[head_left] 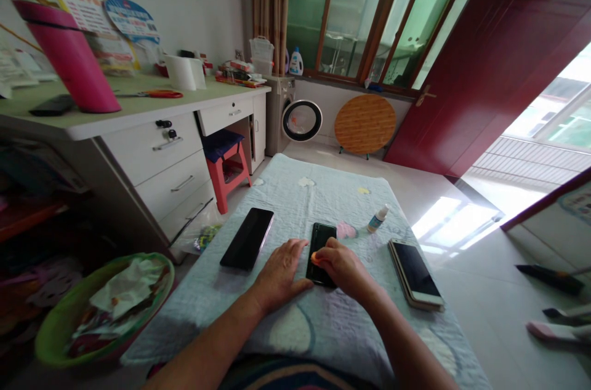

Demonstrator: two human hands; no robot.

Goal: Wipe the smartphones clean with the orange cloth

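Note:
A dark, glossy phone [324, 234] lies in the middle of the cloth-covered table. My right hand [344, 266] is closed over it, pinching a small orange pad [314, 258] against its surface; whether the pad is cloth or sponge I cannot tell. Along the phone's left edge rests my left hand [281, 271], fingers stretched out and thumb near the lower corner. Another black phone [248, 238] lies to the left. On the right is a white-framed phone [418, 273] on what looks like a case or second device. A small spray bottle [377, 219] stands beyond my right hand.
The table wears a pale blue patterned cloth [300, 199]. On the floor at left is a green basket [161, 291] of crumpled waste. A desk [157, 144] with a pink tumbler [76, 61], a red stool [229, 171] and an open washing machine [279, 113] stand beyond.

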